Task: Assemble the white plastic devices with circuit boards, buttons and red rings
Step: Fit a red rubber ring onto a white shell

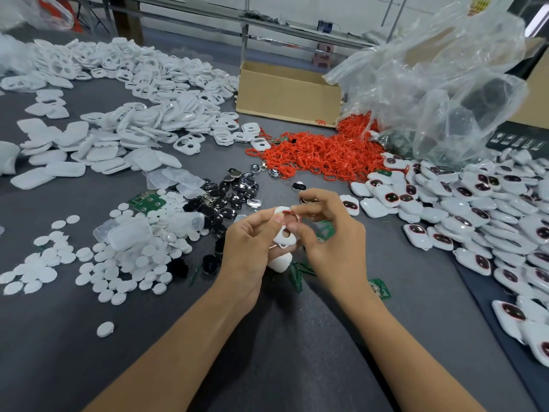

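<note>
We hold one white shell [285,237] just above the surface [297,352], our left hand [252,236] curled round its edge so the open face tilts up toward us. Our right hand [329,233] pinches a red ring [289,214] against the shell's upper opening, most likely to seat it in the rim. The parts lie where we can reach them: the loose red rings [320,156] ahead, the dark buttons [231,197] and green circuit boards [147,202] to the left, and the finished devices [475,209] heaped on the right, apart from the raw stock.
</note>
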A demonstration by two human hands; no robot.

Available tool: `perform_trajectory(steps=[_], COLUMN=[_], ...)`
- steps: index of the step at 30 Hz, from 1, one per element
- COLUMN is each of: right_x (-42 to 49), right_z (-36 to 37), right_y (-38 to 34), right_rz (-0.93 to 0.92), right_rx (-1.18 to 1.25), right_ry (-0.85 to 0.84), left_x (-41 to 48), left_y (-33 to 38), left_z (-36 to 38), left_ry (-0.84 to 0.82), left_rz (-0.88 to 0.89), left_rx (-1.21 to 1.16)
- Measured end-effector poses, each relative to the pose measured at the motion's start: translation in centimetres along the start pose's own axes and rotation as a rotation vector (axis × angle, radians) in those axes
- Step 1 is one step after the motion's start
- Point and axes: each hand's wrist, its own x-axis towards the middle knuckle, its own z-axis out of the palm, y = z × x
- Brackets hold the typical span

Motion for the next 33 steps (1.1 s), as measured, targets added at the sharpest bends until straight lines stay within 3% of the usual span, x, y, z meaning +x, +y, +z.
perform_trajectory(steps=[6,11,18,23,29,33], right_x=[0.6,0.4,-0.1,-0.1,0.4,0.8], right_z=[-1.0,-0.9,-0.1,-0.2,-1.1,-2.0], right_y=[0.2,0.1,-0.4,-0.4,0.2,0.4], right_rz=[0.224,0.197,0.306,0.334,0.420,0.446], right_rx=[0.258,0.185,0.291,0.381,0.610,0.732], right_ry=[-0.040,-0.001,0.163,0.170,0.033,-0.286], left_x=[-0.1,-0.2,-0.3,-0.4,-0.2,-0.3], left_y=[0.0,0.0,-0.1,0.0,0.6,0.9], left_z=[0.1,0.0,0.1,0.0,0.0,-0.3], left_ry=[-0.041,-0.035,-0.051,-0.099,-0.164,-0.258], left_rz=[0.051,0.069,0.123,0.138,0.056,-0.015], left_rx=[0.014,-0.011,0.030,0.038,-0.091,-0.139])
